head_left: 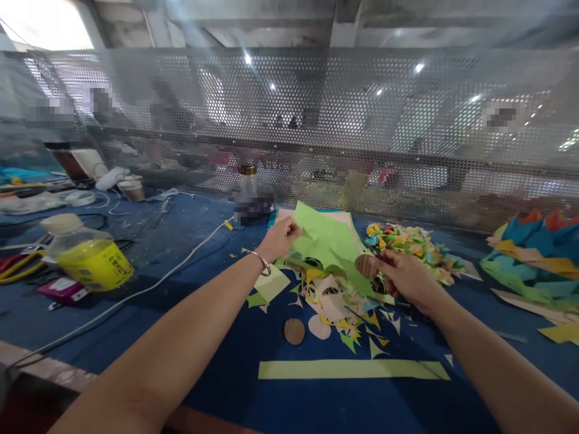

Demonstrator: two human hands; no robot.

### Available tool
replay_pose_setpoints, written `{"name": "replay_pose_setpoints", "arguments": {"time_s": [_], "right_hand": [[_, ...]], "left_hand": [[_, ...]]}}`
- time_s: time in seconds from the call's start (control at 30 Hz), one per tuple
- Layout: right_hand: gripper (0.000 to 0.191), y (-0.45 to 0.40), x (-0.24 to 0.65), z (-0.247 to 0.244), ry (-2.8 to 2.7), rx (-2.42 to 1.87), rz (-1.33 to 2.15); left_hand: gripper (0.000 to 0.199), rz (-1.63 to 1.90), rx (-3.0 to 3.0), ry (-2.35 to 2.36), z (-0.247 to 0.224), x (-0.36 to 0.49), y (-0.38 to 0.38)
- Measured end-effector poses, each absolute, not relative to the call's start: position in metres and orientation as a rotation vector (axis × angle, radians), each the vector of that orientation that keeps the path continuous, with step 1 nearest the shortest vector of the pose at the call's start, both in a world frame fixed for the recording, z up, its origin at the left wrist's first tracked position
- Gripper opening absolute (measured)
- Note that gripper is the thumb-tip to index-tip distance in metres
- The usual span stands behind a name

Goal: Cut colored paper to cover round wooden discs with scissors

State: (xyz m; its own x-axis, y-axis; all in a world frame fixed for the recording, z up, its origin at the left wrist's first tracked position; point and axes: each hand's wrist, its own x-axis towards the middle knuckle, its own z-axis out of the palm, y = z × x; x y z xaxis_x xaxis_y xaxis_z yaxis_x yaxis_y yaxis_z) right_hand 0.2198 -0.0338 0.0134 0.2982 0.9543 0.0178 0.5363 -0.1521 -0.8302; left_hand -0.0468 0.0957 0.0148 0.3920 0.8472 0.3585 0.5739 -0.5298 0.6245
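Note:
My left hand point(279, 238), a bracelet on its wrist, is closed in a pinch at the left edge of a light green paper sheet point(328, 232). The sheet stands tilted over a pile of paper scraps point(332, 298). At the sheet's right side my right hand point(402, 277) is closed on a round brown disc point(364, 266), which looks like cardboard. Its lower fingers are in shadow, and I cannot make out whether they hold anything more. A second brown disc point(294, 331) lies on the blue table, beside a pale paper circle point(319, 327).
A long yellow-green paper strip point(353, 369) lies in front. Small folded paper pieces point(414, 244) are heaped at right, near a layered paper model point(538, 259). At left are a yellow-labelled bottle point(90, 256) and a white cable point(149, 288). A perforated metal screen point(316, 126) stands behind.

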Motion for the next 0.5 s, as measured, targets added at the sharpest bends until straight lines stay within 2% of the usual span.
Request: {"name": "replay_pose_setpoints", "arguments": {"time_s": [0.27, 0.4, 0.5], "right_hand": [[0.048, -0.047, 0.208, 0.022, -1.184, -1.51, 0.875], [0.051, -0.053, 0.2, 0.026, -1.125, -1.43, 0.877], [0.052, -0.056, 0.198, 0.03, -1.08, -1.372, 0.822]], "left_hand": [[0.017, 1.203, 1.99, 0.939, 0.027, -0.051, 0.09], [0.019, 1.323, 1.474, 0.82, 0.029, -0.04, 0.073], [0.028, 1.209, 1.128, 0.592, 0.029, -0.029, 0.049]]}}
